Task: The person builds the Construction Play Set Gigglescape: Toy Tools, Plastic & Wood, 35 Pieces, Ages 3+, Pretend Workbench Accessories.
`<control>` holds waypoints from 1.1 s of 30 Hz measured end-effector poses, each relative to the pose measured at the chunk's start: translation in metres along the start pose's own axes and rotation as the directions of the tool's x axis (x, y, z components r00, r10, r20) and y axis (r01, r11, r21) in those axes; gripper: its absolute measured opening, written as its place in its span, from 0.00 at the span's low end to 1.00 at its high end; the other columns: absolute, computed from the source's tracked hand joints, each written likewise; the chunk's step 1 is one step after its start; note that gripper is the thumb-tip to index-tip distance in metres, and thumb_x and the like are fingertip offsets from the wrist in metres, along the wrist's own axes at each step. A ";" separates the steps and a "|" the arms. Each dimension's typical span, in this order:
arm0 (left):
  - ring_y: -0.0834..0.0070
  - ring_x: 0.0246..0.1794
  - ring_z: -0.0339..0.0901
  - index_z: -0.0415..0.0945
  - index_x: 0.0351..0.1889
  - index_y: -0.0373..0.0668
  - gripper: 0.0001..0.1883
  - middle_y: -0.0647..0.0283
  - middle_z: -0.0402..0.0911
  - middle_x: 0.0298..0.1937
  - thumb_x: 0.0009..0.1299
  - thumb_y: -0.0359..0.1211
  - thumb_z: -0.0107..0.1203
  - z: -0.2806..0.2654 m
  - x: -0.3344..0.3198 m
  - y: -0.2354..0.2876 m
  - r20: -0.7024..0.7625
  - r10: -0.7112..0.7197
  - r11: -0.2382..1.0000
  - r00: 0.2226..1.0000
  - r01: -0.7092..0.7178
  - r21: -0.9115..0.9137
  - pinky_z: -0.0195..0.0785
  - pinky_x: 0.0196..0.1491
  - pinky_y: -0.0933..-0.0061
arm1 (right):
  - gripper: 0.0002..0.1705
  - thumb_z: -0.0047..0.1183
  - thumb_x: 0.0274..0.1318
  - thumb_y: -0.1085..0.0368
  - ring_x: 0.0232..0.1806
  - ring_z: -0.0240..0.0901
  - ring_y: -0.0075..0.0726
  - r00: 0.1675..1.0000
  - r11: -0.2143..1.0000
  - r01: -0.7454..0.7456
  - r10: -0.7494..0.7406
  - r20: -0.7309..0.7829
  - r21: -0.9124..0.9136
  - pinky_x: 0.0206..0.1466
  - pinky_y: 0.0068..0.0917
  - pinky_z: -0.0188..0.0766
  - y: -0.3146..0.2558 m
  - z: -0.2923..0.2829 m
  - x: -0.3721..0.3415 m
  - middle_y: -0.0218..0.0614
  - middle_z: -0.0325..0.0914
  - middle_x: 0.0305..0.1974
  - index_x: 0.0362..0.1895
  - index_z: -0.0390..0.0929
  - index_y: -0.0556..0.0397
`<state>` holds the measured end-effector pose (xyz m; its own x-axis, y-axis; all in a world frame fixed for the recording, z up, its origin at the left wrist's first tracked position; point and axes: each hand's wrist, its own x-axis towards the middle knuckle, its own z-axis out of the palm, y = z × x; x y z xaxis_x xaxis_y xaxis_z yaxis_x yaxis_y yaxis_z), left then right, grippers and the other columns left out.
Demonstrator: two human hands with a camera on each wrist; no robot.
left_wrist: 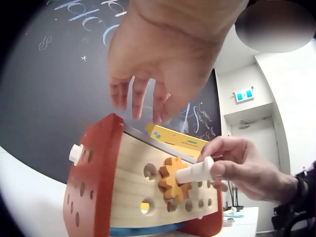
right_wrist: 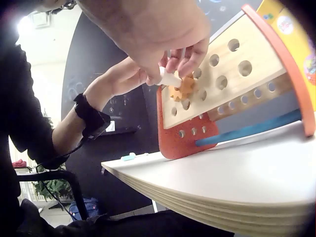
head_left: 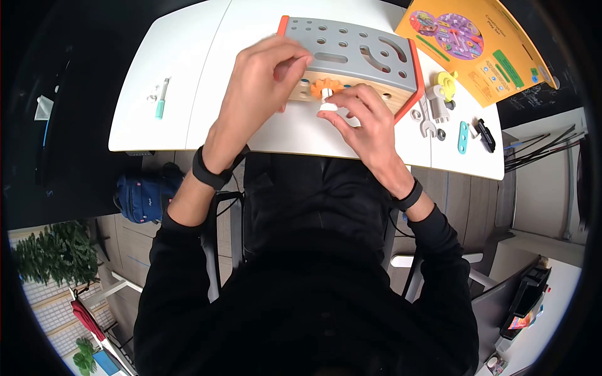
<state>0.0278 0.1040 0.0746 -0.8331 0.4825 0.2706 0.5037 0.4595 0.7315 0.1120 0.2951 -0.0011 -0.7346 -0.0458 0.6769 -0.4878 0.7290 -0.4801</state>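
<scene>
The white peg (head_left: 328, 105) is at the front of the toy box (head_left: 389, 80), with its thin end at the middle of the orange gear (head_left: 327, 85). The peg is long and points straight out from the wooden side, so its fat end is toward the person. The right hand (head_left: 370, 122) is nearer and pinches that fat end between thumb and fingers. The left hand (head_left: 254, 78) is up by the box's left end; its fingers are loosely bent, and I see nothing in them. I can't tell if the peg goes into a hole behind the gear. The left wrist view shows a white knob (left_wrist: 76, 154) sticking out of the red end, which the head view doesn't show. Only the head view shows the wrench (head_left: 426, 119) on the table (head_left: 182, 81).
</scene>
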 end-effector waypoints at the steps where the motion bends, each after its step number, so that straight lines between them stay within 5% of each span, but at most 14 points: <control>1: 0.66 0.51 0.84 0.84 0.52 0.39 0.12 0.56 0.86 0.49 0.73 0.29 0.59 0.001 0.010 -0.006 -0.103 0.304 0.935 0.947 -0.276 0.221 0.78 0.45 0.72 | 0.14 0.74 0.44 0.61 0.35 0.77 0.37 0.999 0.998 0.029 -0.031 -0.025 -0.059 0.35 0.33 0.76 0.000 -0.001 0.003 0.29 0.75 0.33 0.36 0.85 0.50; 2: 0.62 0.58 0.81 0.84 0.53 0.41 0.13 0.57 0.85 0.54 0.73 0.30 0.60 0.003 0.017 -0.011 -0.130 0.591 0.751 0.796 -0.483 0.450 0.78 0.52 0.68 | 0.15 0.75 0.44 0.59 0.34 0.77 0.35 0.997 0.991 0.057 -0.063 -0.048 -0.119 0.34 0.31 0.75 0.000 -0.003 0.005 0.28 0.75 0.31 0.35 0.85 0.49; 3: 0.62 0.58 0.81 0.84 0.53 0.41 0.13 0.57 0.85 0.54 0.73 0.30 0.60 0.007 0.021 -0.016 -0.131 0.592 0.750 0.795 -0.484 0.451 0.78 0.52 0.68 | 0.15 0.75 0.44 0.59 0.34 0.77 0.35 0.997 0.991 0.059 -0.065 -0.049 -0.120 0.34 0.31 0.75 -0.001 -0.003 0.006 0.28 0.75 0.31 0.35 0.85 0.49; 5: 0.59 0.70 0.71 0.84 0.56 0.45 0.15 0.60 0.80 0.65 0.72 0.33 0.59 0.017 0.025 -0.023 -0.053 0.373 0.920 0.926 -0.362 0.149 0.70 0.66 0.60 | 0.16 0.76 0.42 0.58 0.30 0.75 0.33 0.999 0.993 0.003 -0.008 -0.042 -0.122 0.30 0.29 0.72 -0.003 -0.004 0.007 0.25 0.74 0.28 0.34 0.85 0.48; 8: 0.58 0.73 0.68 0.83 0.58 0.46 0.16 0.59 0.77 0.68 0.73 0.33 0.58 0.021 0.024 -0.030 0.082 0.449 0.850 0.890 -0.453 0.269 0.65 0.71 0.58 | 0.16 0.75 0.43 0.57 0.24 0.73 0.30 0.998 0.992 -0.059 0.055 -0.042 -0.111 0.26 0.28 0.70 -0.002 -0.001 0.009 0.23 0.74 0.25 0.34 0.84 0.47; 18: 0.60 0.74 0.66 0.82 0.59 0.48 0.19 0.62 0.75 0.69 0.71 0.36 0.60 0.015 0.023 -0.026 0.124 0.408 0.863 0.905 -0.426 0.270 0.63 0.73 0.59 | 0.18 0.74 0.48 0.58 0.20 0.68 0.25 0.979 0.978 -0.201 0.202 -0.015 0.056 0.22 0.25 0.64 -0.007 -0.006 0.014 0.24 0.72 0.21 0.42 0.84 0.47; 21: 0.59 0.76 0.63 0.80 0.62 0.49 0.26 0.64 0.72 0.73 0.64 0.38 0.67 0.012 0.018 -0.018 0.156 0.392 0.865 0.906 -0.421 0.273 0.60 0.75 0.57 | 0.19 0.66 0.53 0.71 0.19 0.63 0.29 0.996 0.954 0.086 -0.088 -0.004 0.288 0.23 0.25 0.61 -0.027 -0.045 0.023 0.27 0.64 0.20 0.51 0.84 0.48; 24: 0.59 0.77 0.61 0.78 0.64 0.50 0.37 0.67 0.68 0.75 0.53 0.40 0.75 0.013 0.019 -0.011 0.198 0.384 0.852 0.902 -0.429 0.301 0.58 0.76 0.56 | 0.11 0.68 0.38 0.71 0.14 0.62 0.32 0.911 0.849 0.408 -0.353 -0.214 0.336 0.17 0.28 0.56 -0.052 -0.084 0.029 0.28 0.65 0.18 0.32 0.87 0.50; 25: 0.59 0.77 0.61 0.77 0.65 0.50 0.40 0.65 0.68 0.75 0.51 0.44 0.76 0.014 0.018 -0.009 0.215 0.330 0.866 0.919 -0.386 0.318 0.54 0.78 0.55 | 0.09 0.67 0.39 0.73 0.13 0.63 0.32 0.909 0.760 0.414 -0.374 -0.184 0.501 0.15 0.26 0.54 -0.064 -0.099 0.031 0.29 0.67 0.17 0.29 0.85 0.47; 26: 0.60 0.77 0.61 0.77 0.65 0.50 0.42 0.63 0.67 0.76 0.49 0.48 0.78 0.014 0.016 -0.007 0.238 0.271 0.879 0.933 -0.340 0.335 0.49 0.80 0.54 | 0.08 0.66 0.44 0.74 0.12 0.62 0.29 0.968 0.681 0.234 -0.228 -0.103 0.694 0.15 0.24 0.52 -0.070 -0.112 0.025 0.29 0.69 0.17 0.28 0.84 0.45; 27: 0.59 0.76 0.62 0.76 0.65 0.50 0.43 0.65 0.67 0.75 0.48 0.43 0.79 0.015 0.015 -0.007 0.232 0.276 0.885 0.933 -0.340 0.317 0.50 0.80 0.54 | 0.08 0.63 0.47 0.75 0.12 0.62 0.28 0.781 0.474 0.624 -0.412 -0.469 0.621 0.15 0.21 0.52 -0.070 -0.098 0.031 0.30 0.70 0.17 0.30 0.82 0.45; 28: 0.59 0.76 0.62 0.76 0.65 0.50 0.43 0.65 0.67 0.75 0.48 0.43 0.79 0.015 0.015 -0.006 0.239 0.288 0.885 0.927 -0.353 0.303 0.50 0.80 0.54 | 0.07 0.59 0.51 0.75 0.13 0.61 0.28 0.750 0.466 0.660 -0.455 -0.481 0.589 0.15 0.20 0.52 -0.077 -0.107 0.035 0.33 0.72 0.20 0.33 0.82 0.47; 29: 0.60 0.76 0.62 0.76 0.65 0.50 0.43 0.66 0.67 0.75 0.47 0.41 0.79 0.015 0.015 -0.004 0.240 0.284 0.885 0.928 -0.350 0.307 0.50 0.80 0.54 | 0.38 0.67 0.57 0.67 0.18 0.72 0.25 0.797 0.550 0.590 -0.514 -0.318 0.591 0.16 0.22 0.65 -0.078 -0.127 0.026 0.22 0.72 0.25 0.69 0.68 0.27; 33: 0.60 0.75 0.64 0.77 0.62 0.49 0.42 0.66 0.68 0.74 0.44 0.35 0.80 0.017 0.017 0.004 0.224 0.269 0.896 0.937 -0.329 0.299 0.53 0.79 0.54 | 0.43 0.64 0.54 0.74 0.18 0.70 0.26 0.836 0.585 0.546 -0.425 -0.348 0.599 0.16 0.20 0.63 -0.089 -0.131 0.009 0.22 0.76 0.25 0.72 0.65 0.31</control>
<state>0.0197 0.1267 0.0708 -0.5936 0.7426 0.3100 0.7935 0.4759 0.3795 0.2107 0.3193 0.1212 -0.2432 -0.1104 0.9637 -0.9694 -0.0073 -0.2455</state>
